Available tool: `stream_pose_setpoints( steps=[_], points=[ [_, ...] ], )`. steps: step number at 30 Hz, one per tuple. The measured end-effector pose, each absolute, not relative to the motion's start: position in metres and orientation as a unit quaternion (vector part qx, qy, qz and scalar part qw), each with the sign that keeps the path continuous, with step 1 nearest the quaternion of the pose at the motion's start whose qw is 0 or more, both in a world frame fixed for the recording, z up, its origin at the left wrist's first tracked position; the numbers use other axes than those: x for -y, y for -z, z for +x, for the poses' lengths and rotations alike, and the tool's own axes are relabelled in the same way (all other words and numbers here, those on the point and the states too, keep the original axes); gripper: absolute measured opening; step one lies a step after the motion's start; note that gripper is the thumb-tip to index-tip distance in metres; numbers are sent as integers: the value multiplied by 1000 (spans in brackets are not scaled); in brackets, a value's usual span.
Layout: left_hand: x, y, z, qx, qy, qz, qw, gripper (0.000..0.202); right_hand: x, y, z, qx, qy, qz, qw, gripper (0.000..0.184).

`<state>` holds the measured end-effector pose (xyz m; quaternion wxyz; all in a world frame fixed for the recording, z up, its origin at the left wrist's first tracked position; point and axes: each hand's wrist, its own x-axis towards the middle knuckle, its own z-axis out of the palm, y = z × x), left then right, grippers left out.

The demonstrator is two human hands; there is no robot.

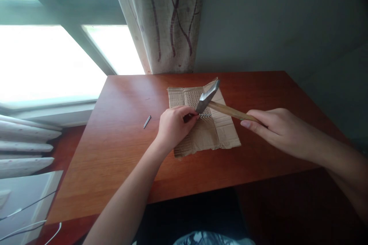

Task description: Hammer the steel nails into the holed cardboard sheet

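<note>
My right hand [268, 124] grips the wooden handle of a hammer [211, 93] from the right. The hammer's metal head is tilted over a light board full of small holes [192, 97], just above my left fingertips. My left hand [176, 122] rests at the board's near left side, thumb and forefinger pinched together. What they hold, if anything, is hidden under the hammer head. Beside the fingertips, a row of small shiny pieces [206, 115] runs along the board's near edge. A creased sheet of cardboard [201, 136] lies beneath the board.
A short, thin metal rod [147, 122] lies on the reddish-brown wooden table [120, 153], left of my left hand. Behind the table hang a patterned curtain [172, 19] and a grey wall [273, 26]. Bright windows are at the left, with cables [25, 204] low down.
</note>
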<state>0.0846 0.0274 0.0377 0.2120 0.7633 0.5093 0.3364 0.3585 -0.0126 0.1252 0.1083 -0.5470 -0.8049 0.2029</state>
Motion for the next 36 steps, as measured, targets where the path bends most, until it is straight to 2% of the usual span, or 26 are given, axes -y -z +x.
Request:
stream_pose_setpoints(
  steps=[10,36],
  points=[
    [-28,-40,85,-512,-339,757,223,5,16,-138,355,792,-195,-575,61,49],
    [-29,-40,84,-485,-341,775,217,5,18,-131,351,782,-218,-581,56,47]
  ],
)
